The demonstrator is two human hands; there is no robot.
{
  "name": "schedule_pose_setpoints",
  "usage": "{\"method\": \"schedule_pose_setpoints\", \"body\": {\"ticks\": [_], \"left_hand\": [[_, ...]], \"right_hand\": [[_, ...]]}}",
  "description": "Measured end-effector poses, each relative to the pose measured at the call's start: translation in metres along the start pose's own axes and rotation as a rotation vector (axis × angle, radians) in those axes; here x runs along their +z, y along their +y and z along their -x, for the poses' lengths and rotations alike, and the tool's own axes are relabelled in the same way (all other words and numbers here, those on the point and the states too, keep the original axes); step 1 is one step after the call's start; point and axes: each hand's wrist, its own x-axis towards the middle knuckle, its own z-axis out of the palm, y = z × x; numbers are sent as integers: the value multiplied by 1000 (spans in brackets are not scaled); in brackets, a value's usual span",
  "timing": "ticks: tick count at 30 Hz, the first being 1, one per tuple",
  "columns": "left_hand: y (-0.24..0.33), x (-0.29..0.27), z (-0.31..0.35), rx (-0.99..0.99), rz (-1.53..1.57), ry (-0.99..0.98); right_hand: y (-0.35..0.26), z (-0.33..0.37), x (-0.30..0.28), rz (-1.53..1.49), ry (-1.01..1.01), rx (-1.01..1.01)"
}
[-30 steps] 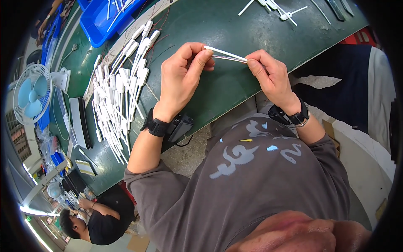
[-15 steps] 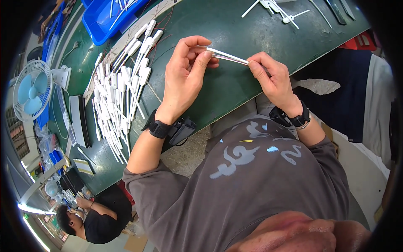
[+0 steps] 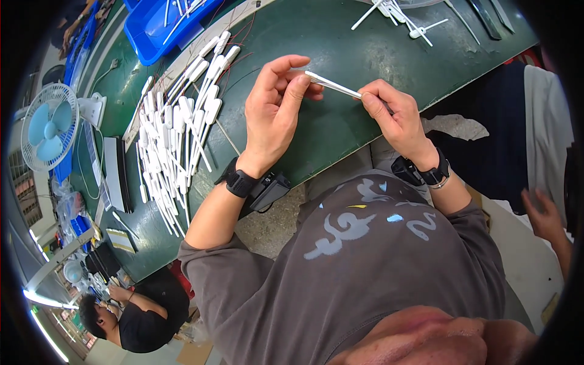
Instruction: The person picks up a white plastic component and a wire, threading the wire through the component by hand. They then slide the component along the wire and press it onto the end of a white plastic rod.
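Observation:
Over the green table my right hand [image 3: 392, 115] pinches the near-right end of a thin white rod [image 3: 334, 84] between thumb and fingers. A fine strand seems to run along the rod's lower side. The rod slants up and left to my left hand [image 3: 274, 115], where its far end meets the thumb tip. My left fingers are curled behind that thumb, and what lies between them is partly hidden. Left of my left hand lies a heap of white stick-like pieces [image 3: 176, 134] with thicker rounded ends, several trailing thin red wires.
A blue bin [image 3: 146, 45] with white sticks stands at the far left. More white pieces [image 3: 398, 12] and metal tools [image 3: 483, 18] lie at the far right. A fan [image 3: 48, 128] stands left. One person [image 3: 146, 310] sits lower left; another's hand [image 3: 544, 216] shows at right.
Both hands keep hold of the rod and have shifted slightly; the left turned a little right. The strand below the rod now lies closer to it. Another person's hand has appeared at right.

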Motion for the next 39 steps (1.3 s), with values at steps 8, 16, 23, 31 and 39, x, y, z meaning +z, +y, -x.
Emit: {"method": "schedule_pose_setpoints", "body": {"ticks": [8,16,23,31,39], "left_hand": [[-1,0,2,-151,172,-15],[-6,-2,1,-186,266,-46],[1,-2,1,-181,157,-68],[-3,0,2,-181,294,-100],[2,-2,1,-122,193,-115]], "right_hand": [[1,2,0,-30,7,8],[2,0,0,-38,2,14],[0,1,-1,-9,10,-14],[-5,-2,-7,-30,-88,-29],[-14,-4,-8,-246,-176,141]]}}
